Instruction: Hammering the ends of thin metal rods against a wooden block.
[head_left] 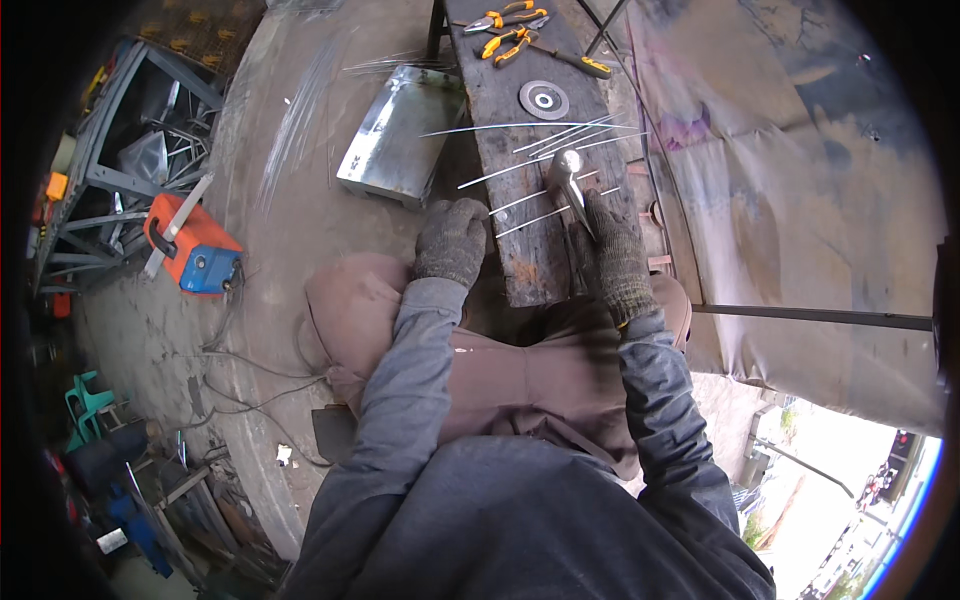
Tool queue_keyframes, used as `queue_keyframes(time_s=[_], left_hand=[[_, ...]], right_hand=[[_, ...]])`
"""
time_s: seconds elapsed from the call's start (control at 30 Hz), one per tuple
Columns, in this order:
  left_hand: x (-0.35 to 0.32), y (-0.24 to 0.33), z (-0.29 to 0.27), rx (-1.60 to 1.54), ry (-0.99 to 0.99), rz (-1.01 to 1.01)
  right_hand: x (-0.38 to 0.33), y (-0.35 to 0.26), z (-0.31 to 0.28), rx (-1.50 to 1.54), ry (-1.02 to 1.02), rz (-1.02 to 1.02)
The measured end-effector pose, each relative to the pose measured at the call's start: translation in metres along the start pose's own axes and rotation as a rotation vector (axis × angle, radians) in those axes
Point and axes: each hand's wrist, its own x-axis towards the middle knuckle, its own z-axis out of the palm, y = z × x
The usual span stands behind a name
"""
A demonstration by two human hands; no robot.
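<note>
A dark knitted glove covers my left hand (450,242), closed beside the left edge of a narrow wooden bench (535,270). A thin metal rod (515,203) runs from its fingers across the bench and passes behind a hammer. My right hand (617,258), gloved too, is closed around that silver, round-ended hammer (568,163) above the bench; its lower part is hidden by the fingers. Another rod (530,224) lies nearer me. Several more thin rods (568,138) lie loosely across the planks further off.
Beyond the rods lie a grinding disc (543,100) and yellow-black pliers (515,45). A shiny metal box section (395,135) stands on the floor left of the bench. Further left are an orange-blue machine (195,245) with cables and a metal rack (125,165). A large sheet (790,200) hangs right.
</note>
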Motion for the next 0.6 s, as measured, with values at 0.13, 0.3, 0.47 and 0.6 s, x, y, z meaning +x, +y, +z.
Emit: queue_keyframes(time_s=[0.13, 0.3, 0.47, 0.6], left_hand=[[0.001, 0.008, 0.001, -0.003, -0.020, -0.013], [-0.002, 0.012, 0.000, 0.009, -0.028, -0.060], [0.001, 0.009, 0.003, -0.006, -0.028, -0.025], [0.000, 0.011, 0.003, -0.015, -0.010, -0.026]], right_hand=[[-0.015, 0.009, 0.020, 0.018, -0.091, 0.051], [-0.016, -0.015, 0.011, 0.087, -0.100, 0.012], [-0.017, -0.008, 0.013, 0.050, -0.113, -0.016], [-0.022, -0.011, 0.010, 0.114, -0.145, -0.010]])
